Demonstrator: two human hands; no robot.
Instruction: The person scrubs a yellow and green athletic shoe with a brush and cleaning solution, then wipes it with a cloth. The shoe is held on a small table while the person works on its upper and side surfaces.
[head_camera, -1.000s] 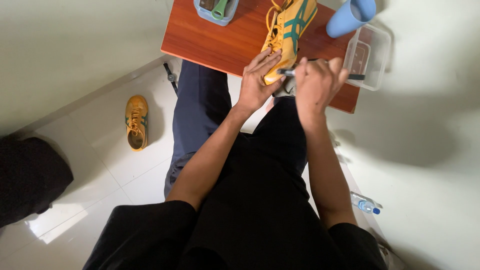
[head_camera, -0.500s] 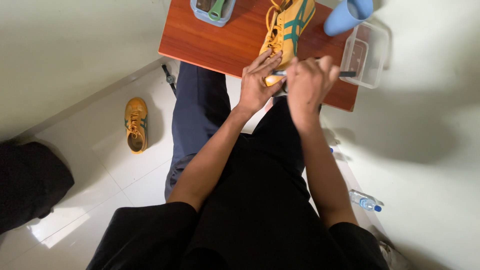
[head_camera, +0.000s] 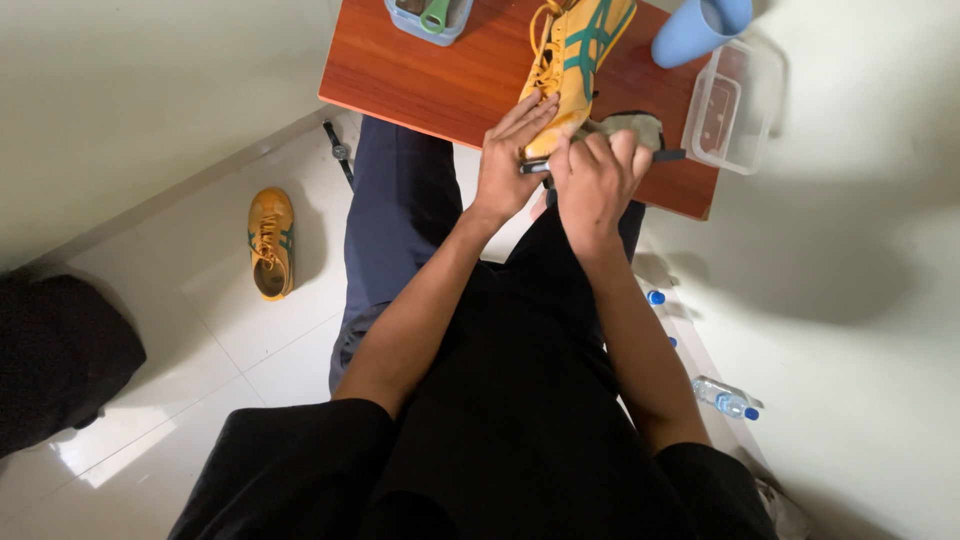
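Your right hand (head_camera: 598, 180) is curled shut on a thin dark-handled tool (head_camera: 668, 155) and a grey cloth (head_camera: 630, 125), at the toe of the yellow lace-up sneaker with teal stripes (head_camera: 575, 55). Your left hand (head_camera: 505, 160), at nine o'clock of the right, lies with fingers spread flat on that toe. Press firmly there so the sneaker, lying at the near edge of the red-brown wooden table (head_camera: 440, 85), cannot slide; a clear plastic box (head_camera: 735, 110) sits at three o'clock.

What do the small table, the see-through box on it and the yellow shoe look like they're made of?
The table looks like reddish-brown wood or wood-look laminate, with a smooth satin sheen and faint grain. The box looks like clear plastic, since the tabletop shows through its walls. The yellow shoe, which the left hand touches, has a matte upper with green stripes, perhaps leather or a synthetic; the picture leaves that open.
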